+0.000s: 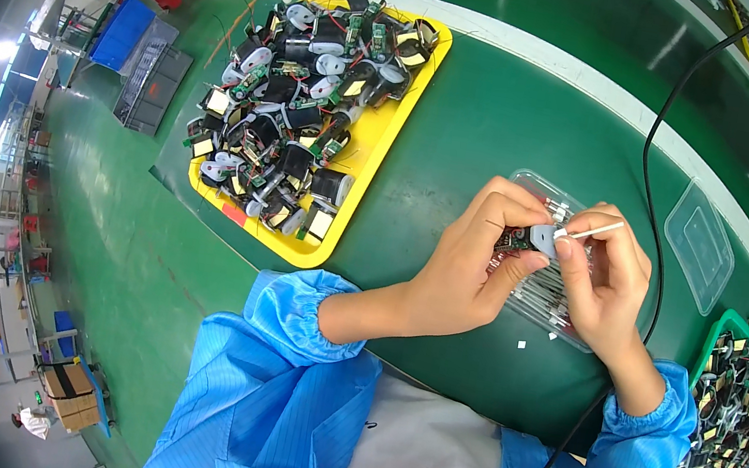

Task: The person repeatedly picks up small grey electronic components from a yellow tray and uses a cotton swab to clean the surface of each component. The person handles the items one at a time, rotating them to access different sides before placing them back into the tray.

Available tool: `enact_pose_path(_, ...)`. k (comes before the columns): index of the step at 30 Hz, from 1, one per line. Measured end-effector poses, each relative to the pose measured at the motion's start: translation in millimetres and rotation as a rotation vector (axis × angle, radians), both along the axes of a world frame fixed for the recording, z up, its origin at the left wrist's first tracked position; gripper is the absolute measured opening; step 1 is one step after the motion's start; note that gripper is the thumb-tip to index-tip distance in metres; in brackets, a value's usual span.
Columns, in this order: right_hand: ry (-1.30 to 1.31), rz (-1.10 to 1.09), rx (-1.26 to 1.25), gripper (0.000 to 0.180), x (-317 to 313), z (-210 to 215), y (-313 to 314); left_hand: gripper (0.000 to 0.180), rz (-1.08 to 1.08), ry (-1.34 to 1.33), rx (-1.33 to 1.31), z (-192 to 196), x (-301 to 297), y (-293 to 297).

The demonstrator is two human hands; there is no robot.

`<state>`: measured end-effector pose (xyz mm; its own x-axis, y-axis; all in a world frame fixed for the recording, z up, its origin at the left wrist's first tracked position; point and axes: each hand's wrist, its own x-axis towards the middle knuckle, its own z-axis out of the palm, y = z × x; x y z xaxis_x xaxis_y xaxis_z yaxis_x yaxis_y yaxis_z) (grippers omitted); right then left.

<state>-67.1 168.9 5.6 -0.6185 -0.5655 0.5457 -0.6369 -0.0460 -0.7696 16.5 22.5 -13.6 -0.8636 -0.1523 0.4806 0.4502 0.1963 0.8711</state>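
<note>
Small part: a dark assembly with a rounded grey plastic end cap [542, 238] and green circuit board, raised over the clear rectangular plastic box [564, 334], between both hands.
Its direction: the long axis lies roughly side to side, grey cap toward the right, circuit board toward the left.
Left hand [461, 272]: fingers curled, thumb and fingertips closed around the part from the left.
Right hand [609, 286]: thumb and forefinger pinched together at the grey cap, gripping a thin white strip [600, 230].
White strip's direction: slants up and rightward from the fingertips, its outer end free.
Hidden: fingers cover much of the part and the strip's inner end; whether strip and cap touch is hard to make out. Hands and wrists block the middle of the box, whose thin rod-like contents show only partly.
Cut off: the green plastic tray [714, 337] of dark parts, at the right, runs into the dark fisheye border.
Room on the left: green worktop [454, 100] shows between the box and the yellow plastic tray [371, 145] heaped with black cylinders.
Edges on the right: a black cable [648, 155] crosses just beside the right hand; beyond it lies a clear plastic lid [700, 248], near the worktop's white border.
</note>
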Motion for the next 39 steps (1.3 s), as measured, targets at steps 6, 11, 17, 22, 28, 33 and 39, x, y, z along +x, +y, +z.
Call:
enact_pose_path(6, -0.248, 0.129, -0.068, 0.018, 3, 7, 3, 0.031, -0.155, 0.02, 0.074, 0, -1, -5)
enact_pose_path(11, 0.027, 0.197, -0.024, 0.033, -6, 13, 3, 0.036, -0.251, 0.054, 0.168, 8, 0, -8)
enact_pose_path(17, 0.329, -0.043, -0.082, 0.034, -28, 23, 20, 0.046, 0.056, 0.131, -0.284, 30, 6, -50)
enact_pose_path(22, -0.197, -0.675, -0.501, 0.03, -139, 22, 79, 0.036, 1.067, -0.147, -1.064, 64, 50, -176)
enact_pose_path(28, -0.663, -0.801, 0.158, 0.053, -246, -52, 139, 0.052, 0.828, -0.372, -0.879, 38, 20, -227)
enact_pose_path(33, -0.665, -0.746, 0.474, 0.055, -286, -66, 133, 0.043, 0.856, -0.41, -1.049, 43, 18, -208)
enact_pose_path(39, -0.541, -0.938, 0.62, 0.059, -289, -59, 126, 0.033, 0.692, -0.326, -0.994, 47, 18, -174)
